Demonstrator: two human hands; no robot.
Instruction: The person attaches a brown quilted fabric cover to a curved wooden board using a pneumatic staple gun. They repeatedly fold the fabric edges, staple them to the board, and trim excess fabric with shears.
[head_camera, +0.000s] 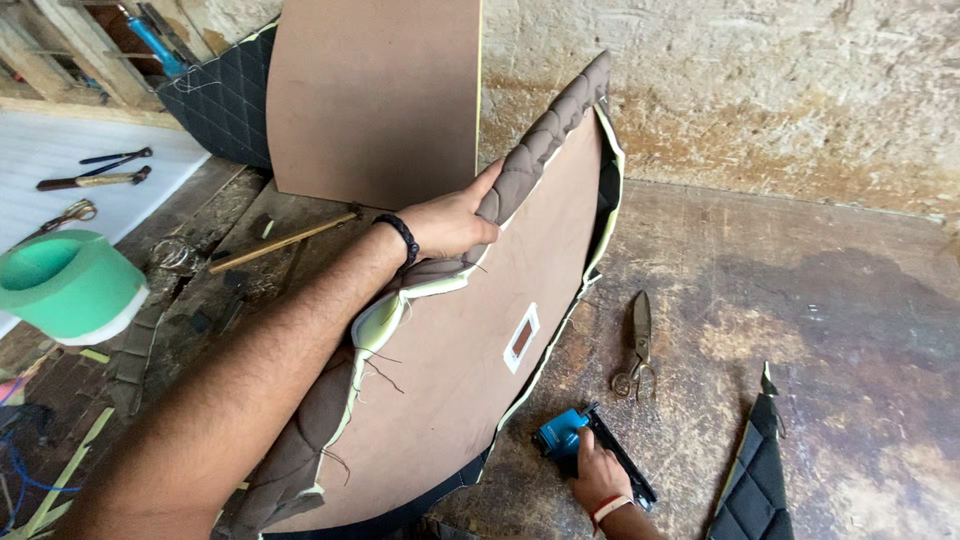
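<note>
A large curved brown board (470, 340) stands on edge on the worn wooden floor, its rim wrapped in brown quilted fabric (540, 150) with pale foam showing beneath. My left hand (455, 220) grips that padded upper edge; a black bead bracelet sits on the wrist. Low at the front, my right hand (598, 475) rests on a blue and black staple gun (580, 445) lying on the floor beside the board's lower edge.
Large metal scissors (635, 345) lie to the right of the board. A black quilted piece (755, 480) lies at the lower right. A second brown board (375, 95) leans behind. A stick (285, 242), green foam (65, 285) and hand tools (95, 180) are on the left.
</note>
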